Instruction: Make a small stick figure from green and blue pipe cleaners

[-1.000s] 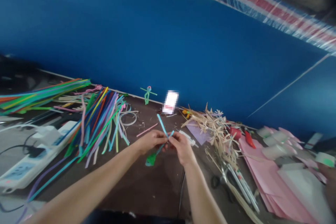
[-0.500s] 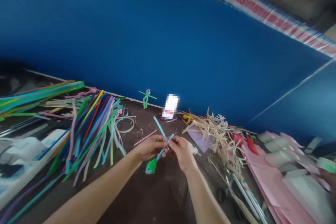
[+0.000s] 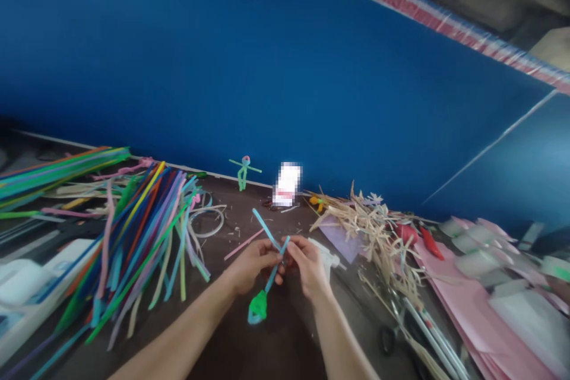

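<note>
The left hand (image 3: 252, 267) and right hand (image 3: 307, 267) are closed in a firm pinch on crossed blue pipe cleaners (image 3: 278, 247), low in the frame's centre, with a green pipe-cleaner loop (image 3: 258, 307) hanging below the hands. Beneath them is a dark brown tabletop (image 3: 285, 338). A heap of multicoloured pipe cleaners (image 3: 146, 231) lies to the left; dry straw (image 3: 369, 228) and pink paper sheets (image 3: 467, 303) lie to the right. A small pipe-cleaner figure (image 3: 243, 171) stands at the far table edge, against a blue wall (image 3: 267, 71) filling the upper frame.
</note>
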A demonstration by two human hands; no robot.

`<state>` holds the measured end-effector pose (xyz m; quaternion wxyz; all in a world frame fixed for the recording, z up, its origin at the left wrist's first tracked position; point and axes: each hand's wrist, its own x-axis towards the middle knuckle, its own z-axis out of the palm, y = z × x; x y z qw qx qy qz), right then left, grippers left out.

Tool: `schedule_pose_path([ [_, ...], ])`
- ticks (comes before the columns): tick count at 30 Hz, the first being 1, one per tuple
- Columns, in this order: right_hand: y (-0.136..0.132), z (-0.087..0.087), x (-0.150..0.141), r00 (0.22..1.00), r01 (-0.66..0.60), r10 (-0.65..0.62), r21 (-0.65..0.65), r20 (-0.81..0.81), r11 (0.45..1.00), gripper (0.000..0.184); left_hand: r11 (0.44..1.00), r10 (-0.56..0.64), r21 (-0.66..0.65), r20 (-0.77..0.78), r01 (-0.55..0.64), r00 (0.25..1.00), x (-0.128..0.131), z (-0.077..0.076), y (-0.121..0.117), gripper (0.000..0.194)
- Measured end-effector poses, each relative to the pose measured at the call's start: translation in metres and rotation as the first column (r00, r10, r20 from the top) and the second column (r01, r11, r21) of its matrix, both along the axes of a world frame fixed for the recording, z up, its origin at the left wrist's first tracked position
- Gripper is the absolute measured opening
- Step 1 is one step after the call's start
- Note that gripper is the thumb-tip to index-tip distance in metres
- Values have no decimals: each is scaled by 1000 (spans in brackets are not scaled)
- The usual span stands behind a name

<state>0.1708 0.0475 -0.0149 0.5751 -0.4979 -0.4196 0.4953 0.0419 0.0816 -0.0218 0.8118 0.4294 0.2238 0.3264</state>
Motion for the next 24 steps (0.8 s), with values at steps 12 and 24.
schedule_pose_path([
  [12,-2,4,4,984,82,-86,35,155,996,15,990,39,139,-165,-16,985,5,8,-10,26],
  [24,-7,19,-1,879,11,-57,99,473,995,13,982,93,174,-119,-71,989,-3,4,-18,23],
])
